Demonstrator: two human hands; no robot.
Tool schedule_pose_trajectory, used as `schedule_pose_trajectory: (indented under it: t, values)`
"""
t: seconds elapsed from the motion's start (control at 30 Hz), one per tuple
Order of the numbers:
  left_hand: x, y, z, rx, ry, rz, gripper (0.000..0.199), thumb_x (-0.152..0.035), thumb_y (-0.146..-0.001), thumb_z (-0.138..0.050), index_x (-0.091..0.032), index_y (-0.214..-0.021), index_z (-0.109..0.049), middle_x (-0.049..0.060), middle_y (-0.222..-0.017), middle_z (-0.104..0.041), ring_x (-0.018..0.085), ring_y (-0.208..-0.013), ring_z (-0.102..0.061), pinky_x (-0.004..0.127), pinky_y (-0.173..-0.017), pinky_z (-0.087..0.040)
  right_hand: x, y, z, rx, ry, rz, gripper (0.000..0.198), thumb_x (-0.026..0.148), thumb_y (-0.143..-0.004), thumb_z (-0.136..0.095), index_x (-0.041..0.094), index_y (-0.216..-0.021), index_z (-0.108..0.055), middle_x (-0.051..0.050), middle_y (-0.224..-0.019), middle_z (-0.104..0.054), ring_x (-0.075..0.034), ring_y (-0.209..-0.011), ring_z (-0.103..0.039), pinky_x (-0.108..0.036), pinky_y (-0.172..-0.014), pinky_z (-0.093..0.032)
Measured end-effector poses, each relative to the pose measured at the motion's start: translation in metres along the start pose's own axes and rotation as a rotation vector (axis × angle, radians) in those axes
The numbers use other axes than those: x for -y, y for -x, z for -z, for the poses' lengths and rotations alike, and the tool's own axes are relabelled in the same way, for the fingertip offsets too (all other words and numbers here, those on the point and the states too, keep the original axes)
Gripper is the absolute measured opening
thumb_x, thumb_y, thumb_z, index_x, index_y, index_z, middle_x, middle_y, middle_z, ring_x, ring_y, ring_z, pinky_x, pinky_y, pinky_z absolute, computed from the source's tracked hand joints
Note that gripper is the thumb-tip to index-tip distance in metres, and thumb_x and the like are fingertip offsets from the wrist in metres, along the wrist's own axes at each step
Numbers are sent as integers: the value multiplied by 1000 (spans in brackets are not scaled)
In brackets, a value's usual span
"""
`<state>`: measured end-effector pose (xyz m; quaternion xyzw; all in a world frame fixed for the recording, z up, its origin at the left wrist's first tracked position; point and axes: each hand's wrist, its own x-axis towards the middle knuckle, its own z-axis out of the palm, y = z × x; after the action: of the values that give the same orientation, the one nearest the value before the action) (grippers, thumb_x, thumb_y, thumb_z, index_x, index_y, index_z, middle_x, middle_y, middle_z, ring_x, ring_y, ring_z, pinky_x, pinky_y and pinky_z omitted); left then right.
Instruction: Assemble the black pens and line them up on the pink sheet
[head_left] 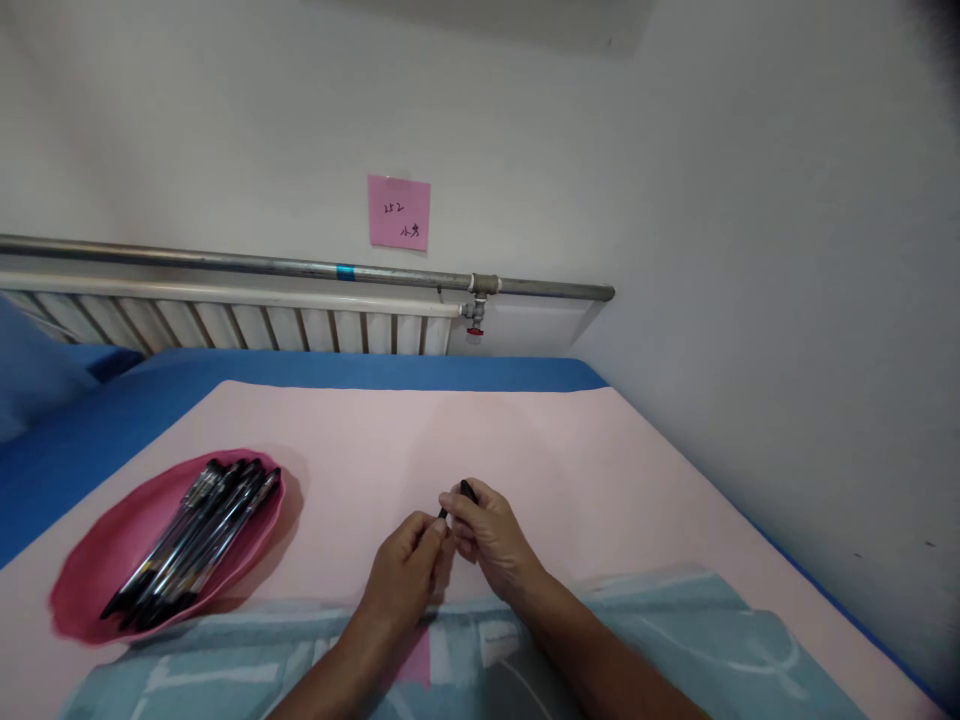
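My left hand (405, 562) and my right hand (491, 535) meet above the pink sheet, fingertips almost touching. A small dark pen part (442, 514) shows between them, pinched by the left thumb and fingers with the right fingertips at its upper end. In the curl of my right hand sits a black pen cap (469, 491), its rounded end poking out near the index finger. The rest of what the fingers hold is hidden. To the left, several clear-barrelled pens with black caps (196, 535) lie side by side in a pink oval basket (82, 590).
The pink sheet (360, 430) covers a blue surface (420, 370). A light-blue patterned cloth (240, 665) lies across the near edge, under my forearms. Behind stand a white radiator (345, 332) and a metal pipe (262, 265) with a red-handled valve (476, 325). A pink note (399, 213) hangs on the wall.
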<state>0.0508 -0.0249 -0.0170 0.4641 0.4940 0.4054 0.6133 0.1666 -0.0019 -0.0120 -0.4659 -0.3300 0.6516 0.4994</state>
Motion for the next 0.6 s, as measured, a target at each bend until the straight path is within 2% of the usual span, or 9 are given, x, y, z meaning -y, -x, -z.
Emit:
schedule_pose_trajectory:
  t: [0.2,0.4,0.53,0.6]
  values:
    - [4,-2,1,8,8,17,33,-50,-73,-49,-17,-71,-50,-9,-44,-37,4,-35,-30,17,-36,-19,2,1,1,68,-50,-32,25,33,-64,-66,17,-76,-52,11,-45,-31,-3,-39,-24,-16,-37,-19]
    - [4,-3,1,5,-31,-6,35,-51,-72,-51,-17,-66,-49,-9,-44,-36,4,-36,-29,18,-37,-20,1,0,0,0,-11,-7,27,31,-62,-69,18,-65,-46,11,-42,-29,-3,-37,-23,-17,-36,-18]
    - [4,-3,1,1,-52,-10,34,-50,-72,-50,-17,-67,-49,-9,-44,-36,5,-37,-30,19,-38,-20,1,0,0,64,-73,-3,23,30,-63,-68,17,-72,-52,10,-44,-33,-3,-39,-27,-17,-37,-21]
    - [4,-3,2,-5,-52,-18,34,-51,-72,-50,-17,-67,-50,-9,-45,-36,6,-38,-30,19,-39,-20,1,0,1,49,-75,5,25,33,-64,-68,17,-74,-52,10,-46,-35,-3,-40,-28,-17,-37,-21]
